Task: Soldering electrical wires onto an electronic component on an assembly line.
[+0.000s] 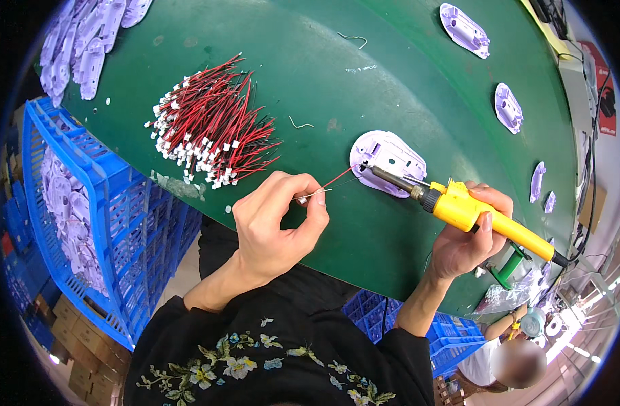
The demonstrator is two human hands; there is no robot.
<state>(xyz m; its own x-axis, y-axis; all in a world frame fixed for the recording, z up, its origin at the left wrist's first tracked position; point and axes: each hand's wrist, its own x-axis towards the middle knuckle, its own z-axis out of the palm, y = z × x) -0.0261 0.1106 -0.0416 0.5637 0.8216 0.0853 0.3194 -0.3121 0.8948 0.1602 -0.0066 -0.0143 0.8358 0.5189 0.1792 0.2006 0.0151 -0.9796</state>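
Observation:
My right hand (471,233) is wrapped round a yellow soldering iron (467,208), its dark tip pointing left. That tip touches, or nearly touches, the left part of a pale purple plastic shell (395,154) lying on the green table. My left hand (281,218) is closed in a pinch just left of the shell. Between its thumb and forefinger is a wire lead (336,179), whose red strand runs to the shell beside the tip. A thin silvery strand also shows at these fingertips; I cannot tell whether it is solder or wire.
A heap of red and black wire leads (212,128) with white plugs lies left of my hands. More purple shells (464,30) rest along the far right, others pile at far left (93,54). Blue crates (114,223) stand beside the table. Another person (482,362) sits lower right.

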